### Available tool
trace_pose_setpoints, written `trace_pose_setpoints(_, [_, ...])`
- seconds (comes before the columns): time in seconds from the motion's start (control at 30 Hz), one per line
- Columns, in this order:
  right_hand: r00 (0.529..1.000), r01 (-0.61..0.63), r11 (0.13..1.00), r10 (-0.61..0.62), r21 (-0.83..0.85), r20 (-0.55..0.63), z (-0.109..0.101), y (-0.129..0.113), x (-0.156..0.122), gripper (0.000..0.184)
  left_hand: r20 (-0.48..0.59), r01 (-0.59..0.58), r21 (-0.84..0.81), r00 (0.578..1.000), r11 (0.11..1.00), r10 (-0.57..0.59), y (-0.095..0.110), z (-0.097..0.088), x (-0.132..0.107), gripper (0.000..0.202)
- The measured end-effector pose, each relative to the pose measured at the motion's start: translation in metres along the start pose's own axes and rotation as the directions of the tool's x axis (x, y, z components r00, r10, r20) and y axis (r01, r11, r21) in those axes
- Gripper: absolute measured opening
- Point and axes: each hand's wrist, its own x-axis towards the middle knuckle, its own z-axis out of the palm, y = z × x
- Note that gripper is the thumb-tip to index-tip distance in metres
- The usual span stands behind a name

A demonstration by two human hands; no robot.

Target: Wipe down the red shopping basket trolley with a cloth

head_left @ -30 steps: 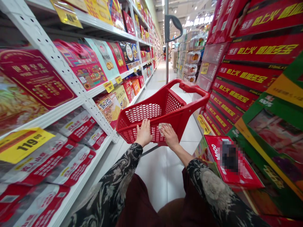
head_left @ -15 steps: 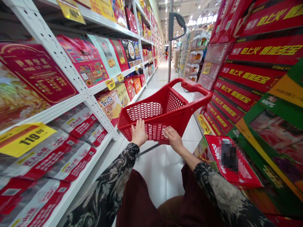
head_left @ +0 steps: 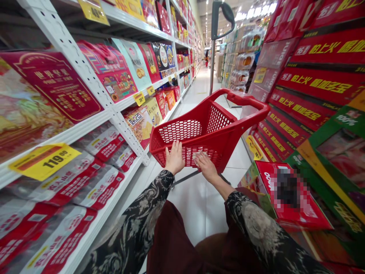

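A red plastic shopping basket (head_left: 216,114) on wheels stands tilted in a shop aisle in front of me. My left hand (head_left: 174,158) lies flat against its near mesh wall, fingers stretched upward. My right hand (head_left: 205,166) presses a small pale cloth (head_left: 199,155) against the same wall, fingers curled over it. Both my sleeves are dark with a pale swirl pattern. The basket's grey pull handle (head_left: 219,23) rises on a pole behind it.
White shelving (head_left: 85,125) with red gift boxes and yellow price tags runs along the left. Stacked red and green cartons (head_left: 310,95) line the right, one red box (head_left: 288,194) jutting near my right arm. The white tiled aisle (head_left: 199,87) stretches ahead.
The view has shifted a little to the right and nearer the basket. My right hand with the cloth has slid slightly along the mesh wall; my left hand stays flat on it.
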Motion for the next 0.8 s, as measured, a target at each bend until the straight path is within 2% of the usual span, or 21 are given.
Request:
trace_pose_setpoints(0.1, [0.999,0.007,1.000,-0.006,0.030,-0.051,-0.011,-0.008,0.010,0.032,-0.008,-0.003,-0.001,1.000,1.000,0.003,0.000,0.002,-0.001,0.079])
trace_pose_setpoints(0.27, [0.975,0.000,0.998,0.013,0.059,-0.220,-0.039,-0.033,0.069,0.036,-0.021,0.003,0.006,1.000,1.000,-0.003,0.000,0.004,-0.001,0.076])
trace_pose_setpoints(0.37, [0.980,-0.015,0.999,0.025,0.049,-0.196,-0.040,-0.038,0.087,0.036,-0.005,-0.035,-0.004,0.999,0.999,0.035,-0.006,0.001,-0.001,0.075])
trace_pose_setpoints(0.43, [0.993,-0.013,0.999,0.017,0.041,-0.118,-0.031,-0.036,0.082,0.035,-0.008,-0.031,-0.015,0.999,0.999,0.031,-0.015,-0.002,-0.002,0.074])
trace_pose_setpoints(0.57, [0.999,0.021,0.999,-0.022,0.028,0.040,-0.008,-0.027,0.050,0.036,-0.001,0.174,-0.030,0.985,0.984,-0.174,-0.038,-0.007,-0.010,0.076])
trace_pose_setpoints(0.63, [0.996,0.027,0.999,-0.029,0.020,0.090,-0.002,-0.025,0.037,0.035,0.042,0.199,-0.039,0.979,0.979,-0.198,-0.045,-0.007,-0.014,0.079])
trace_pose_setpoints(0.7, [0.995,0.026,1.000,-0.027,0.011,0.094,-0.002,-0.027,0.034,0.034,0.059,0.184,-0.049,0.982,0.982,-0.181,-0.048,-0.005,-0.017,0.081])
trace_pose_setpoints(0.8, [0.999,0.049,0.998,-0.049,0.033,-0.005,-0.011,-0.039,0.052,0.032,0.051,0.174,-0.059,0.984,0.983,-0.171,-0.048,-0.002,-0.017,0.083])
